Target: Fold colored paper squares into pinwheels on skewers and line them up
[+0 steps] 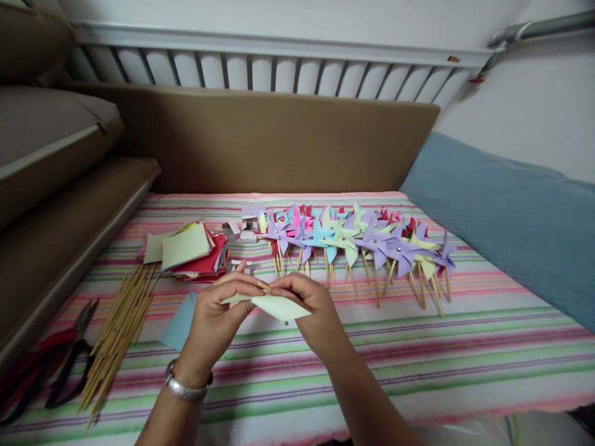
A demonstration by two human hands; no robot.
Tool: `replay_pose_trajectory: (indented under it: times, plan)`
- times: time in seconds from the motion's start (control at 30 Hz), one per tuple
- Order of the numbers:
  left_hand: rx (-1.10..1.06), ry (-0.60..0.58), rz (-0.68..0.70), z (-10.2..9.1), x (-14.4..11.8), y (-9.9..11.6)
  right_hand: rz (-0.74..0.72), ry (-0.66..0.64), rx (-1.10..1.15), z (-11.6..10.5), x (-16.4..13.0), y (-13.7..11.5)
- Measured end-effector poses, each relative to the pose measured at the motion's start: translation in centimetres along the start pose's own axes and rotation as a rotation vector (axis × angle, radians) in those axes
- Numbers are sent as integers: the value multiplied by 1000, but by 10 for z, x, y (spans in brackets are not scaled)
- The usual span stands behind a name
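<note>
In front of me, both hands are closed around a pale green paper piece, held above the striped cloth. My left hand, with a silver bracelet at the wrist, pinches the paper's left part. Fingers of my right hand grip the other side, fingertips meeting at the middle. Between the fingertips shows the end of a thin wooden stick; the rest of it is mostly hidden. A light blue paper piece lies beside my left wrist. Beyond my hands, several finished paper pinwheels on sticks lie in a row.
Stacked coloured paper squares lie to the left, near small open boxes. Closer in are a bundle of wooden sticks and black-handled scissors. Brown cushions border the left, a brown panel the back.
</note>
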State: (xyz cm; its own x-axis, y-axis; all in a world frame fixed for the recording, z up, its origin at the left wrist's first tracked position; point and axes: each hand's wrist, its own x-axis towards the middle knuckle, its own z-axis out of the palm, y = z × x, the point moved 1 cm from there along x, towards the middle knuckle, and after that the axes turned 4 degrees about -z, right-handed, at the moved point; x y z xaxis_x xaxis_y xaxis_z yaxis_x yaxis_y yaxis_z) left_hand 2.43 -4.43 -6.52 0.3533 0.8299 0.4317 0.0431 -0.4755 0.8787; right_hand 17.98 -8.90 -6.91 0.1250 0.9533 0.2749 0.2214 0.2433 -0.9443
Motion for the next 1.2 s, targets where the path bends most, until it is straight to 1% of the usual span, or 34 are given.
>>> replay_pose_trajectory:
  times: [0.2, 0.43, 0.73, 1.2]
  plan:
    - [6, 15, -5, 0, 0, -1, -12, 0, -20, 0, 0, -1]
    - [9, -15, 12, -1, -1, -1, -8, 5, -21, 0, 0, -1]
    - [3, -7, 3, -1, -1, -1, -41, 1, -42, 0, 0, -3]
    - [-13, -11, 7, -2, -1, -1, -38, -9, -58, 0, 0, -2]
